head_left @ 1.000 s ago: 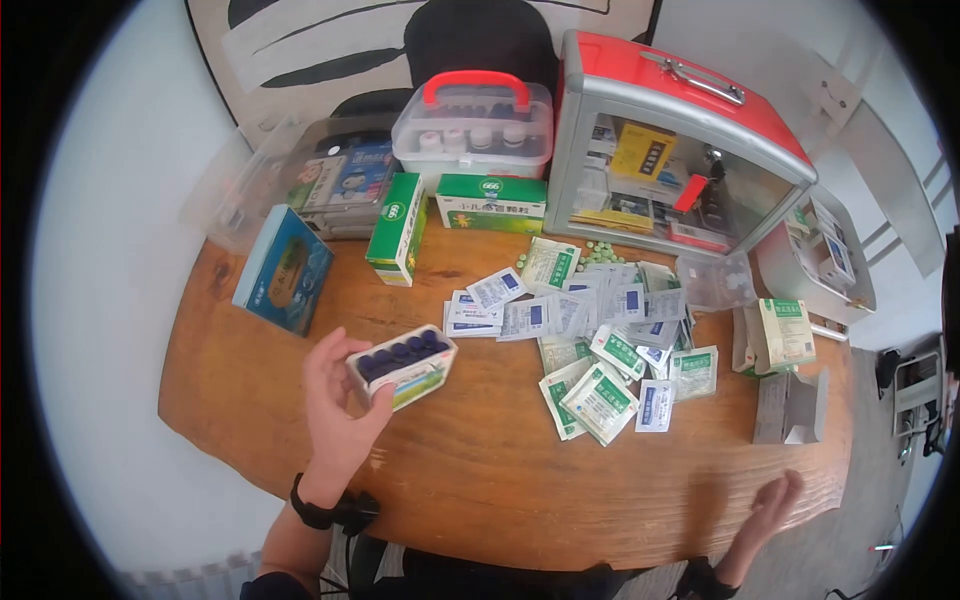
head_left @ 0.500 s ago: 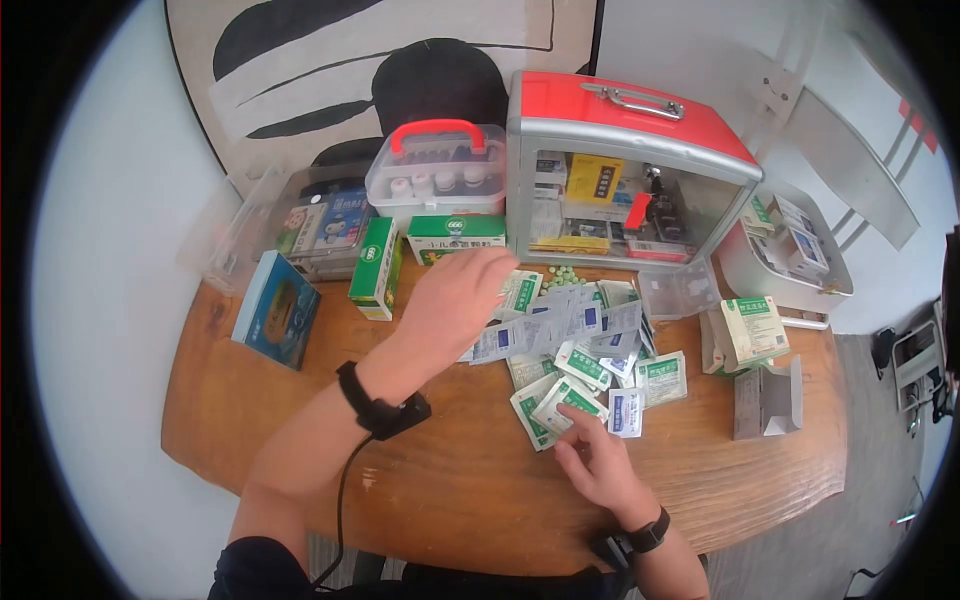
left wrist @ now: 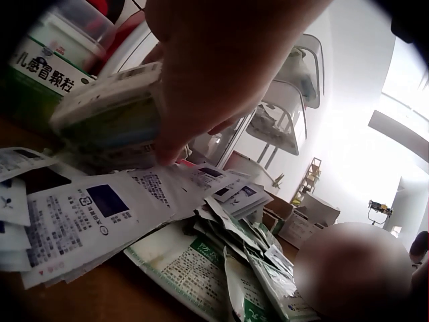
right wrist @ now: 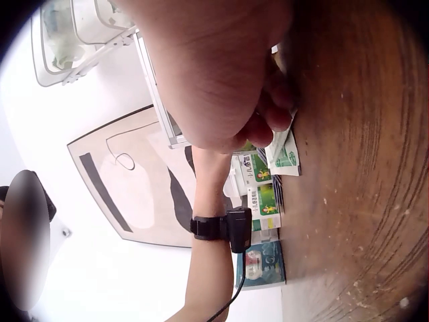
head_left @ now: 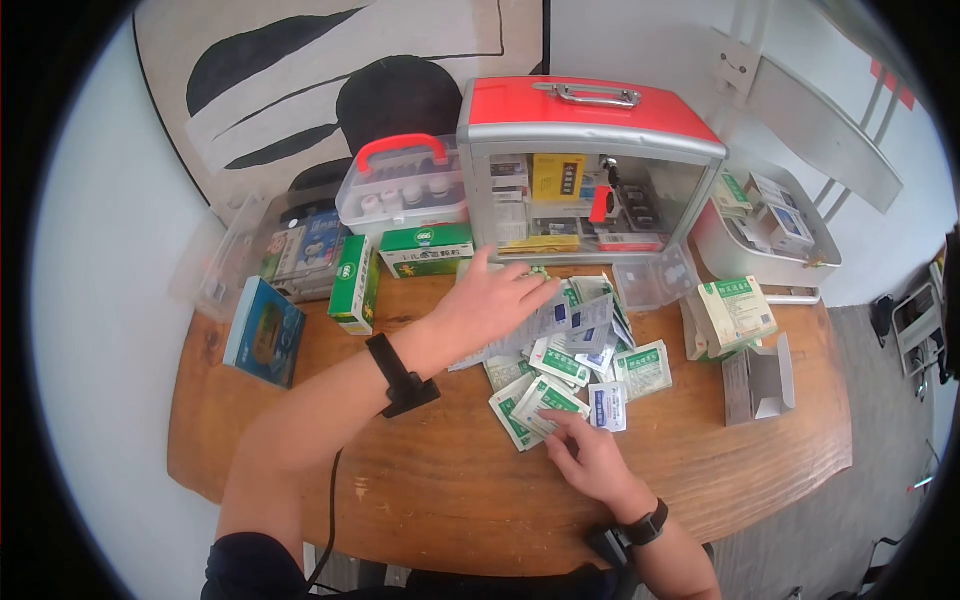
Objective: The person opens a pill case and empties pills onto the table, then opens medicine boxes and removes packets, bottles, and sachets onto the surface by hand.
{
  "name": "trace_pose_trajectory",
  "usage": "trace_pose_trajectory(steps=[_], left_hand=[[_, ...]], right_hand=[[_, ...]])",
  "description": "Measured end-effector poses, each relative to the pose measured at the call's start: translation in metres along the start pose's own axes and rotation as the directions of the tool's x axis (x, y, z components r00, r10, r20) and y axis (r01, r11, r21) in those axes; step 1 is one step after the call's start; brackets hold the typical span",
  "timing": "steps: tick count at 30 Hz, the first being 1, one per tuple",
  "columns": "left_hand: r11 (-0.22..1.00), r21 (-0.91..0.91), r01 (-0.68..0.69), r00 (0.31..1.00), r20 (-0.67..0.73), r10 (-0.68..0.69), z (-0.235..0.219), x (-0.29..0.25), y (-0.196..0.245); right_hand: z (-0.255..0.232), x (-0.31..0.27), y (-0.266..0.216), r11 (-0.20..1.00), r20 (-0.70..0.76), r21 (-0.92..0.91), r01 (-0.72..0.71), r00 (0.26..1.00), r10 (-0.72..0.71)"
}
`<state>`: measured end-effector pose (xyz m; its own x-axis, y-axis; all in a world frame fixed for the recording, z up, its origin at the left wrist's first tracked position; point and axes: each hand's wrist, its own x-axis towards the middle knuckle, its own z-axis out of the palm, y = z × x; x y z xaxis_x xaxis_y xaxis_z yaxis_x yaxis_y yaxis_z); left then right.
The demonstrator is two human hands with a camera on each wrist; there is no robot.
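My left hand reaches over the back of the sachet pile and grips a small white-and-green box, with the thumb along its lower edge. In the head view that box is hidden behind the hand. My right hand is at the near side of the pile, its fingertips at a green-and-white sachet and its thumb apart from them. Blue-and-white sachets lie just below the held box. Some green tablets show past the left fingers.
Two green medicine boxes and a blue box stand at left. Behind are a clear red-handled case and a red-topped cabinet. A clear small container, an opened carton and a grey carton are at right.
The left hand has carried the box of dark-capped vials from the left over to the sachets, lately shifting further right. The right hand has come from the right edge onto the near sachets.
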<state>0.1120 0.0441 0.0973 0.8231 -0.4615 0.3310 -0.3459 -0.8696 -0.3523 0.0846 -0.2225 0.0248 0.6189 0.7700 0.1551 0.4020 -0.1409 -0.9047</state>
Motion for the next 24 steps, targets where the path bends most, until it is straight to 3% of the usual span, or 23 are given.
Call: trace_pose_trajectory(steps=[5, 7, 8, 10, 13, 24], left_hand=[[0.99, -0.129, 0.053, 0.996, 0.073, -0.044, 0.01, 0.011, -0.005], [0.95, -0.25, 0.188, 0.966, 0.224, -0.132, 0.005, 0.016, -0.008], [0.951, -0.25, 0.183, 0.966, 0.224, -0.127, 0.003, 0.018, -0.011], [0.977, -0.194, 0.085, 0.99, 0.125, -0.061, -0.001, 0.022, -0.015], [0.978, -0.206, -0.015, 0.992, 0.116, 0.04, -0.004, 0.024, -0.021], [0.978, -0.078, -0.194, 0.975, 0.091, 0.201, -0.019, 0.046, -0.028]], right_hand=[[-0.002, 0.002, -0.003, 0.999, -0.01, -0.029, 0.032, 0.999, -0.032], [-0.003, 0.002, -0.004, 0.999, -0.01, -0.041, 0.031, 0.999, -0.031], [-0.003, 0.001, -0.004, 0.998, -0.003, -0.054, 0.03, 1.0, -0.031], [-0.002, 0.001, 0.0, 0.997, -0.006, -0.064, 0.032, 0.999, -0.032], [-0.002, 0.001, 0.0, 0.997, -0.008, -0.067, 0.034, 0.999, -0.035], [-0.002, 0.003, 0.0, 0.993, 0.003, -0.098, 0.069, 0.998, -0.069]])
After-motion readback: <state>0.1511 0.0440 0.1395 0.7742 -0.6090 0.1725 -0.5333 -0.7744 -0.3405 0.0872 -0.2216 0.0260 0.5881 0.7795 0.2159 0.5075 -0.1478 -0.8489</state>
